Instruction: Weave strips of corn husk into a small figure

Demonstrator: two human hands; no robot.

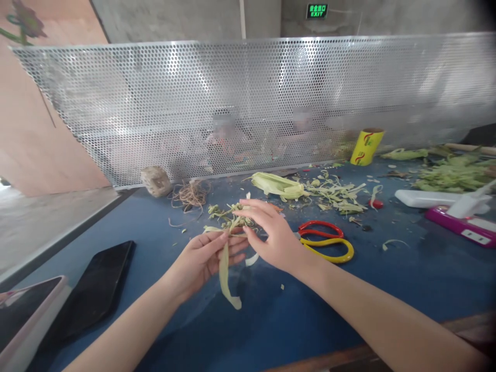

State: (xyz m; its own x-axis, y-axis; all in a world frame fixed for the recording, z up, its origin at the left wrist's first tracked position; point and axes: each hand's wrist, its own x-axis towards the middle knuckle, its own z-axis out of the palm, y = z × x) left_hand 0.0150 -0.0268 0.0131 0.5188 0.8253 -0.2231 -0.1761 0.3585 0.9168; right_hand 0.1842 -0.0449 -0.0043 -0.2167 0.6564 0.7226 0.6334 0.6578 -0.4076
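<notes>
My left hand (207, 253) is closed, pinching a pale green corn husk strip (225, 276) between thumb and fingers. One end of the strip hangs down over the blue table. My right hand (273, 235) is just to the right, its fingers apart and curved toward the strip; whether a fingertip touches it I cannot tell. Behind the fingers lies a small heap of green knotted husk pieces (219, 211), partly hidden. Scissors (327, 242) with one red and one yellow handle lie beside my right wrist, their blades mostly covered by the hand.
A husk-covered corn cob (277, 186), husk scraps (341, 194), brown twine (190, 195) and a stone-like lump (155, 181) lie farther back. At right are a yellow roll (367, 147), a white glue gun (430, 198) and a purple power strip (459, 227). Phones (95, 284) lie left. A perforated metal screen (248, 103) borders the table.
</notes>
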